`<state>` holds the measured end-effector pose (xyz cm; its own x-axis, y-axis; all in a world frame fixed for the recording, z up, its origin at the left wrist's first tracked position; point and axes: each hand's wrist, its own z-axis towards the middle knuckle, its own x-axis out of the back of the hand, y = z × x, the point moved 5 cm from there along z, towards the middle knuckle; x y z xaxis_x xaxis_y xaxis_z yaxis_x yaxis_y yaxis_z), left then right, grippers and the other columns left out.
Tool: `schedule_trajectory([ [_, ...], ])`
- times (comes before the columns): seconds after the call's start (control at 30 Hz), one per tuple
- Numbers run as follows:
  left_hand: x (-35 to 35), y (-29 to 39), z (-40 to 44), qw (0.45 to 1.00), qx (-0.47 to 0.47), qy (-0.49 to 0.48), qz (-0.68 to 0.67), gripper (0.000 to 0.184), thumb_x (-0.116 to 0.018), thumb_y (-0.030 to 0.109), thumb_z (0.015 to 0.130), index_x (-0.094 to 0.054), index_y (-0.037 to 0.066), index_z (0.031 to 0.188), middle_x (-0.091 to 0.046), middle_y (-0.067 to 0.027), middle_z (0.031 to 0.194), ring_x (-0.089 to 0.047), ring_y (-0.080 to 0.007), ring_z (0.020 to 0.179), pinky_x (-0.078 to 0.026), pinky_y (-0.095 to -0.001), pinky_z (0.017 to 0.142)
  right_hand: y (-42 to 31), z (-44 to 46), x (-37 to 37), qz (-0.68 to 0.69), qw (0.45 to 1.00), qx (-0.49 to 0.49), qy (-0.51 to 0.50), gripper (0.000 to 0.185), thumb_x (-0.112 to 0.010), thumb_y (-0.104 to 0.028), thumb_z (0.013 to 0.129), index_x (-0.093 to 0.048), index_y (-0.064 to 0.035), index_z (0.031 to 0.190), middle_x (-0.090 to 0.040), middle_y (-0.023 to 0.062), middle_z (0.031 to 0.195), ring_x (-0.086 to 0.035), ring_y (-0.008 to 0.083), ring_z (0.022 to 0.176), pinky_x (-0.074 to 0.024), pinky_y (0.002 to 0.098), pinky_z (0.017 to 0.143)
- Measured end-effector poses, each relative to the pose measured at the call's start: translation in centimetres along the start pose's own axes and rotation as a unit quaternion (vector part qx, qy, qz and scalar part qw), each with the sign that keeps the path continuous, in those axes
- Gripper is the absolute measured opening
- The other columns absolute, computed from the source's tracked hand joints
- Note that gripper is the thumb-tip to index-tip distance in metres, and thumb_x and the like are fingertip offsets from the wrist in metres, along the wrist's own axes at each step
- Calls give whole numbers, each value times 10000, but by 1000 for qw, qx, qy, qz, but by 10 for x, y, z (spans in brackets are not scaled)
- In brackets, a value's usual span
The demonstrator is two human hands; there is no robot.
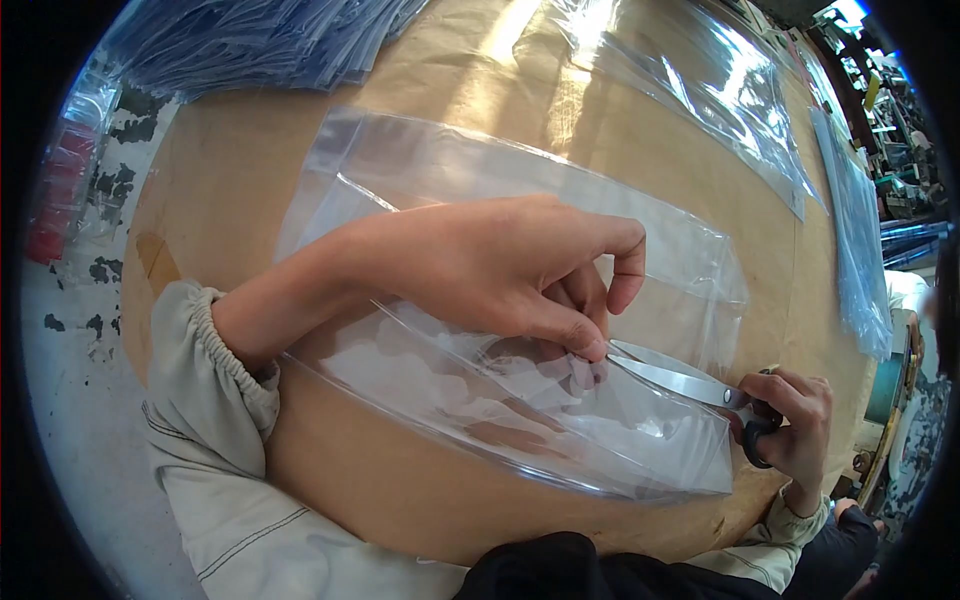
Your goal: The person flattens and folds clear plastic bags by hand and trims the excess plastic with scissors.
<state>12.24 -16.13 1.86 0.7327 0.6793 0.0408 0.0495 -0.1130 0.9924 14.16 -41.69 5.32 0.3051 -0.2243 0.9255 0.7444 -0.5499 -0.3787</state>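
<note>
A clear plastic bag [665, 235] lies flat across the brown table, wrinkled toward its near side. Over its middle, my left hand [500, 265] pinches a small gathered bit of the plastic between thumb and fingers. My right hand [800, 415], at the bag's right end, is closed around the dark handles of a pair of scissors [685, 382]. Their blades look parted and point left, with the tips close to my left fingertips. Whether plastic lies between the blades I cannot tell.
A thick pile of clear plastic bags [250, 40] sits at the back left of the brown-covered table [480, 530]. Shiny clear sheets [690, 80] lie at the back right, and a bluish plastic stack [850, 230] along the right edge. Red packets [60, 185] are beyond the left edge.
</note>
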Motion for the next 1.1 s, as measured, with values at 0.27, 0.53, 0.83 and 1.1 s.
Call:
schedule_trajectory([
  [0.27,2,2,0,1000,-1,5,11,239,-631,48,868,-399,4,909,-703,-143,856,-692,-168,845,-549,-223,680,-2,1,-3,19,1000,0,-23,306,-771,-70,580,-658,-66,865,-576,52,601,-574,199,479,-409,282,429],
  [0.53,2,0,0,999,-45,0,-9,222,-624,34,870,-407,-7,901,-697,-161,878,-686,-177,883,-545,-220,720,4,0,-3,114,988,-52,-91,294,-788,-62,556,-663,-55,823,-622,65,625,-597,178,489,-431,248,457],
  [0.83,1,1,2,1000,-1,-12,-11,206,-609,28,879,-408,-14,894,-697,-169,871,-690,-172,855,-556,-230,690,12,2,-3,175,972,-59,-148,307,-831,-98,560,-667,-51,815,-611,39,584,-576,154,466,-422,229,466],
  [1.1,1,0,1,1000,8,-9,-19,194,-603,38,886,-416,-12,885,-699,-162,870,-688,-150,802,-552,-227,666,17,-3,-7,206,962,-77,-162,330,-849,-131,584,-654,-31,831,-581,30,543,-519,99,432,-361,208,439],
])
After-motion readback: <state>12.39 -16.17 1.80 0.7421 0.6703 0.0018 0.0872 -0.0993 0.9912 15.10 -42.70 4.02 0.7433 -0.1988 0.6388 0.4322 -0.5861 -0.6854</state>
